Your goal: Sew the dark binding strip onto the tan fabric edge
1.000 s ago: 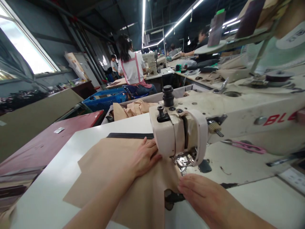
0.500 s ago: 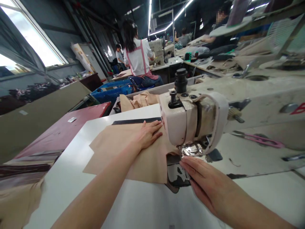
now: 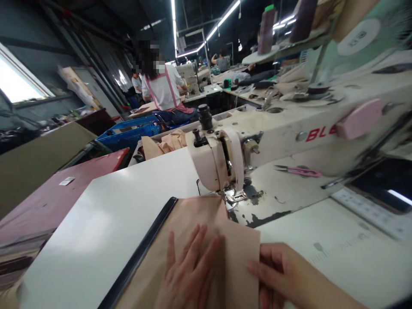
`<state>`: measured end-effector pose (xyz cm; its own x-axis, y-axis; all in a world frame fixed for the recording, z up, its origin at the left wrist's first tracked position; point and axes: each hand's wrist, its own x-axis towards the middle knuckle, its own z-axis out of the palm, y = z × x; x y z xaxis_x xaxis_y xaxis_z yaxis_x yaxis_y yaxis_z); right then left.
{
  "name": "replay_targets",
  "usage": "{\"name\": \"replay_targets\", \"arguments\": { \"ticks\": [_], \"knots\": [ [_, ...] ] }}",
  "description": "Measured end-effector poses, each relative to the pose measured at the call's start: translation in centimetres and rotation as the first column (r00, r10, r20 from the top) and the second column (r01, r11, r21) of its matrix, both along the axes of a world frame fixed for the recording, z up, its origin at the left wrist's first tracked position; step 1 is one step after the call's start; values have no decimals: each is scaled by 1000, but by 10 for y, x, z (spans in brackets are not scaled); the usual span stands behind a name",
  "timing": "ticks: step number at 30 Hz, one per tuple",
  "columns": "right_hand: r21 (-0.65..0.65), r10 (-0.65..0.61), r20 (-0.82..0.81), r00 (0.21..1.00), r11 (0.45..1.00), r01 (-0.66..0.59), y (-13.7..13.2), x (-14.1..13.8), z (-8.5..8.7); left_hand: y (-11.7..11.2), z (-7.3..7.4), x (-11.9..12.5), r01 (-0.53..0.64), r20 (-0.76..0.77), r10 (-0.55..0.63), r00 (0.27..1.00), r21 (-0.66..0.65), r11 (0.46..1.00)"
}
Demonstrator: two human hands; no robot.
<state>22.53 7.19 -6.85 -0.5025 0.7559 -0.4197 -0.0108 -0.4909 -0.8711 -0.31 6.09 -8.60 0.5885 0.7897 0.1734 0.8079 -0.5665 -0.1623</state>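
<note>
A beige panel of fabric or leather (image 3: 238, 249) with a dark strip (image 3: 141, 249) along its left edge lies on the white sewing table. My left hand (image 3: 189, 270) rests on the panel with its fingers spread. At the panel's right edge, my right hand (image 3: 277, 274) pinches it, thumb on top and fingers beneath. The panel's far corner reaches the presser foot (image 3: 236, 196) of the sewing machine (image 3: 209, 161); whether it is under the foot I cannot tell.
Pink-handled thread snips (image 3: 299, 171) lie on the machine bed. A ruler (image 3: 367, 212) and a dark phone-like slab (image 3: 386, 184) are at the right. Beyond the table stand a blue crate (image 3: 128, 133) and beige pieces in a bin (image 3: 164, 143). A person in a pink apron (image 3: 164, 88) sits ahead.
The panel has turned and come toward me, its dark strip now running along the left. Both hands have drawn back; my right hand has gone from the presser foot to the panel's edge. The view has shifted right.
</note>
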Motion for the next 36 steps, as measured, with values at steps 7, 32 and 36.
{"name": "replay_targets", "arguments": {
  "ticks": [7, 32, 36],
  "knots": [
    [98, -177, 124, 976, 981, 166, 25, 4, 11, 38, 36, 28, 225, 328, -167, 930, -150, 963],
    [44, -149, 115, 982, 989, 145, 28, 1, 13, 83, 97, 73, 185, 270, -91, 959, -348, 919],
    [52, -117, 73, 990, 992, 114, 10, -12, 6, 82, 88, 69, 197, 401, -53, 914, -327, 924]
  ]
}}
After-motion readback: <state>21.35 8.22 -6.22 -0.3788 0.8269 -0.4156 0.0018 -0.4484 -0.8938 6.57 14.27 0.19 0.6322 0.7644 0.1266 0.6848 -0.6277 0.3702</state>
